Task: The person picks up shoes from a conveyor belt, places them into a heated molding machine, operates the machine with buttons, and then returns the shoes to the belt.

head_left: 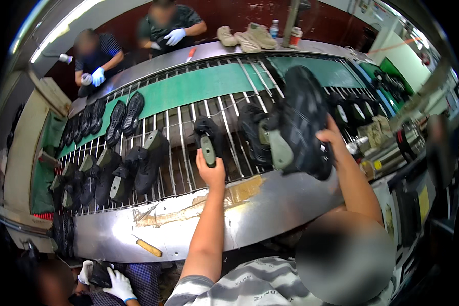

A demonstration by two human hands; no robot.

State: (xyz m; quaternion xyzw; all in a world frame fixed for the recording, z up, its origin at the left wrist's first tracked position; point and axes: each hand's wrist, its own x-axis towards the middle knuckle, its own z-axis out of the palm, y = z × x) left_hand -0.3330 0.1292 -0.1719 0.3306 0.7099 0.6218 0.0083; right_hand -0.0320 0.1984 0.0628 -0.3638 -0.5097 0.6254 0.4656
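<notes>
My left hand point(210, 171) is closed round the olive-green shoe last point(207, 148) inside a black shoe point(205, 125), which is over the metal rods. My right hand point(332, 136) grips a larger-looking black shoe point(306, 115) raised above the rack, toe pointing up and away. A green last point(281, 149) shows beside this shoe; whether it sits in it I cannot tell. Just left of it, another black shoe point(252, 133) stands on the rods, partly hidden. Several black shoes on lasts point(150, 163) stand in a row on the left of the rack.
The rod rack point(182, 148) has a green sheet point(188, 92) behind and a metal ledge point(188, 224) in front. A yellow-handled tool point(149, 248) lies on the ledge. Beige shoes point(260, 35) stand at the back. Gloved co-workers' hands point(176, 36), point(120, 285) hold dark items.
</notes>
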